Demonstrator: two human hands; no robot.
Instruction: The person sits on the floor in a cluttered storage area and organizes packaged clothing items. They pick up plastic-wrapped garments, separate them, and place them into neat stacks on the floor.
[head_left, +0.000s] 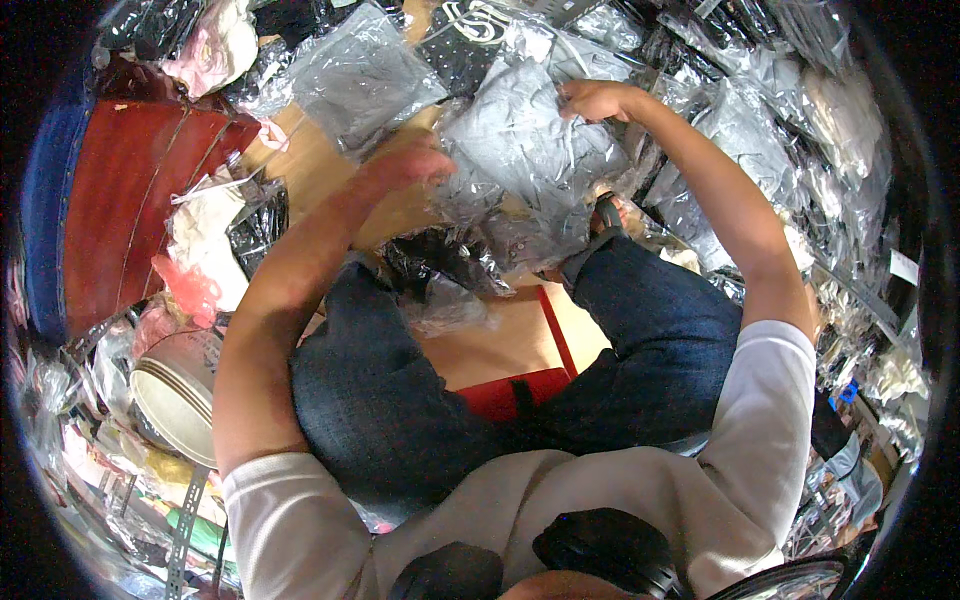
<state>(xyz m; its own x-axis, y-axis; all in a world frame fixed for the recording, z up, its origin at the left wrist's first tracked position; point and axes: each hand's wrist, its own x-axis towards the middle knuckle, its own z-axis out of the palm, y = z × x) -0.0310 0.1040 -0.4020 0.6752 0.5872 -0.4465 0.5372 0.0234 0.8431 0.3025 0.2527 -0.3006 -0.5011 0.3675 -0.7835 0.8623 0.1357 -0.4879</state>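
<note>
A pale grey folded garment in a clear plastic bag (517, 127) lies before me, between my hands and beyond my feet. My right hand (598, 100) is at its upper right edge, fingers bent onto the plastic and seeming to pinch it. Blurred by motion, my left hand (420, 159) hangs by the left side of the bag with its fingers curled; whether it touches the plastic is unclear. Another bagged grey garment (367, 79) lies just beyond my left hand. Black items in clear plastic (442, 259) are between my legs, near the bagged grey garment.
Heaps of plastic-bagged clothes (757, 150) crowd the right side. To the left are a red-brown panel with a blue edge (150, 202), white cloth (206, 240) and a round pale container (176, 394). A red strap (556, 330) crosses the wooden surface (487, 352) between my legs.
</note>
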